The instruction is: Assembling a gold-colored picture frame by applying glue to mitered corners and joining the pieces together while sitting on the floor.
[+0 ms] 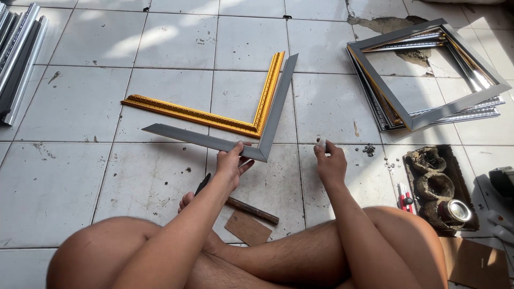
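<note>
The left hand [231, 163] pinches the grey L-shaped frame piece [267, 126] near its mitred corner, thumb on top and fingers curled beneath, holding that corner just above the tiled floor [69, 176]. From this grip one grey arm runs away to the left and the other rises up and away toward the far tiles. Just beyond the grip, nested inside the grey angle, lies a gold ornate frame corner [235, 122], flat on the floor. The right hand [329, 160] is raised just to the right of the grey corner, its fingers pressed together on a small pale object [322, 143] too small to identify. Below the left grip, near the person's foot, lie a tool with a wooden handle [251, 210] and a brown card scrap [247, 227]. Well to the upper right of the right grip rests a stack of finished frames [428, 80]; to its lower right sit a red cutter [404, 197] and a dirty tray holding a tin [454, 210].
</note>
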